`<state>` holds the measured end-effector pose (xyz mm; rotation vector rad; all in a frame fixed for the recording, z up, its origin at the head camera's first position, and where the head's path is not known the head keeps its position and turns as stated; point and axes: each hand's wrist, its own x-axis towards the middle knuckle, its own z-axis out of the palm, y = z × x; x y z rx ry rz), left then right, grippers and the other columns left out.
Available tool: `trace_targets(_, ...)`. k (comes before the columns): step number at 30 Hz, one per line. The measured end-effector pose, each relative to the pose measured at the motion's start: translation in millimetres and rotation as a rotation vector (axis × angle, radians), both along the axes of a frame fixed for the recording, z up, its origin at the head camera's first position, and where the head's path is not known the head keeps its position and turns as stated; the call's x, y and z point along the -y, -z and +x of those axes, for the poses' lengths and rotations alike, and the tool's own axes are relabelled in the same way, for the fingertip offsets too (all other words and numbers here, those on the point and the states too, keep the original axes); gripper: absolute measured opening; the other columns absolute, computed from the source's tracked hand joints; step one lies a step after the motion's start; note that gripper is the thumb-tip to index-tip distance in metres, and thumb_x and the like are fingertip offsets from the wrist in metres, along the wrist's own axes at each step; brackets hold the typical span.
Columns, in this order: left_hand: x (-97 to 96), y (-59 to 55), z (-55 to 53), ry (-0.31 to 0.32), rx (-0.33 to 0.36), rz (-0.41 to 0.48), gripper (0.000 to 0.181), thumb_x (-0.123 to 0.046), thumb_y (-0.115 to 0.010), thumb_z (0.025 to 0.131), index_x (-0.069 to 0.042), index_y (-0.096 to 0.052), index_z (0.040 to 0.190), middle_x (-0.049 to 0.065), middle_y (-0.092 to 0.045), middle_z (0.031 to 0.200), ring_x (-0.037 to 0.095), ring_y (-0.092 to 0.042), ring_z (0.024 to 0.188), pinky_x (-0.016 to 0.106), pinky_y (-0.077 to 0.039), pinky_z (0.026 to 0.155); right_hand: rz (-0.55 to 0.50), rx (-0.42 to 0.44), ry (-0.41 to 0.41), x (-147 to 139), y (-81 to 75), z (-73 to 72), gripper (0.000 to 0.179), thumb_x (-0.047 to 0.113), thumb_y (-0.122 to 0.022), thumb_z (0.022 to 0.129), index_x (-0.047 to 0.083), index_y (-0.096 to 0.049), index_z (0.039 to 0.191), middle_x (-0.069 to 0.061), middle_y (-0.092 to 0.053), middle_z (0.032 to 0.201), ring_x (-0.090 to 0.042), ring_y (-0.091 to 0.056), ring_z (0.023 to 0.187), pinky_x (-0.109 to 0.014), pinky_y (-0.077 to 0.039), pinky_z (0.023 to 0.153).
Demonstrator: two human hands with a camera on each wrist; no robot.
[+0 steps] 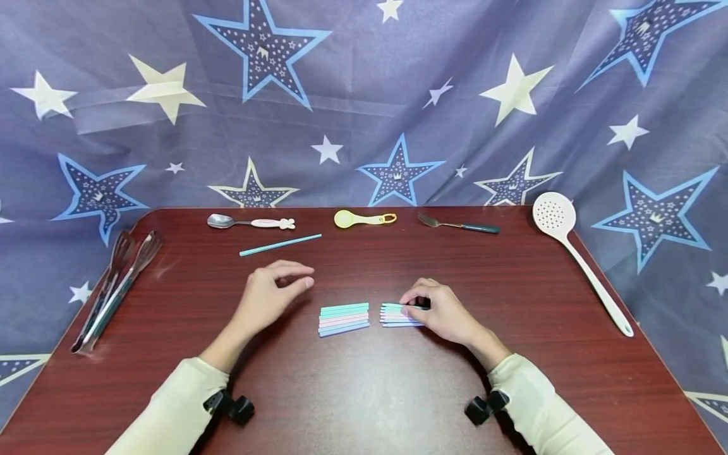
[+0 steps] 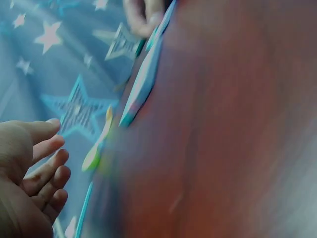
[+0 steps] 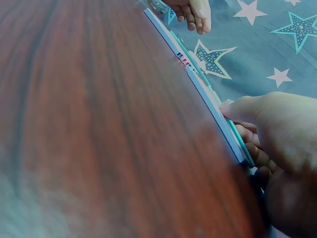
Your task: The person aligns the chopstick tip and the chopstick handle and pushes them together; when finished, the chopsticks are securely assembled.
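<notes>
Two small groups of thin pastel sticks lie side by side mid-table, coloured green, pink, blue and purple. My left hand [image 1: 266,294] hovers left of the left group [image 1: 344,320], its fingers relaxed and holding nothing. On the right group [image 1: 392,315], my right hand [image 1: 446,309] pinches a green stick [image 3: 240,139] between thumb and fingers. That hand covers the right part of this group. In the right wrist view, the thumb [image 3: 242,108] lies across the top of the sticks. Behind my left hand, a single blue stick [image 1: 280,244] lies at a slant.
Along the back lie a spoon [image 1: 250,222], a yellow measuring spoon [image 1: 364,218] and a fork [image 1: 458,224]. Metal tongs [image 1: 116,291] rest at the left edge, a white slotted ladle [image 1: 580,256] at the right. A star-patterned cloth [image 1: 352,95] hangs behind the table.
</notes>
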<state>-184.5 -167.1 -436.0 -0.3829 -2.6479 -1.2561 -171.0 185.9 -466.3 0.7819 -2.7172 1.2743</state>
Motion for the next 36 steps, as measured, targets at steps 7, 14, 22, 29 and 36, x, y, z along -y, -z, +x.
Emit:
trace_targets(7, -25.5, 8.0, 19.6, 0.086, 0.052, 0.014, 0.02, -0.021, -0.08, 0.091, -0.017, -0.082, 0.111, -0.004, -0.077, 0.111, 0.014, -0.064, 0.09, 0.026, -0.048, 0.075, 0.008, -0.01, 0.009, 0.0, 2.8, -0.1, 0.01, 0.009, -0.082, 0.087, 0.016, -0.077, 0.093, 0.007, -0.066, 0.086, -0.011, -0.059, 0.084, -0.025, -0.049, 0.075)
trace_targets(14, -38.0, 21.6, 25.2, 0.116, 0.013, -0.054, 0.021, -0.022, -0.083, 0.088, -0.018, -0.082, 0.109, -0.006, -0.077, 0.108, 0.017, -0.066, 0.1, 0.034, -0.051, 0.082, 0.003, -0.006, 0.008, 2.4, 2.9, -0.4, 0.011, 0.009, -0.082, 0.086, 0.017, -0.077, 0.093, 0.007, -0.066, 0.085, -0.011, -0.059, 0.084, -0.026, -0.05, 0.075)
trace_targets(22, -45.8, 35.4, 29.3, 0.124, -0.028, -0.091, 0.021, -0.02, -0.082, 0.089, -0.016, -0.082, 0.109, -0.002, -0.073, 0.11, 0.017, -0.059, 0.099, 0.035, -0.047, 0.08, -0.002, 0.004, 0.015, 1.3, 1.0, 0.3, 0.011, 0.008, -0.082, 0.087, 0.016, -0.077, 0.093, 0.007, -0.065, 0.086, -0.011, -0.059, 0.084, -0.025, -0.05, 0.076)
trace_targets(29, -46.5, 37.3, 30.1, 0.101, -0.037, -0.082, 0.013, -0.021, -0.082, 0.089, -0.017, -0.084, 0.101, -0.005, -0.072, 0.104, 0.013, -0.058, 0.094, 0.033, -0.046, 0.081, 0.011, 0.005, 0.019, 1.1, 0.9, 1.2, 0.011, 0.009, -0.082, 0.087, 0.017, -0.077, 0.093, 0.006, -0.065, 0.086, -0.01, -0.058, 0.084, -0.025, -0.05, 0.076)
trace_targets(36, -47.5, 37.6, 28.8, 0.085, -0.038, -0.076, 0.01, -0.019, -0.084, 0.086, -0.018, -0.084, 0.096, -0.004, -0.073, 0.1, 0.015, -0.061, 0.094, 0.041, -0.046, 0.089, 0.014, -0.012, 0.019, 1.2, 0.0, 1.2, 0.011, 0.009, -0.082, 0.087, 0.016, -0.076, 0.093, 0.006, -0.065, 0.086, -0.011, -0.058, 0.084, -0.025, -0.049, 0.075)
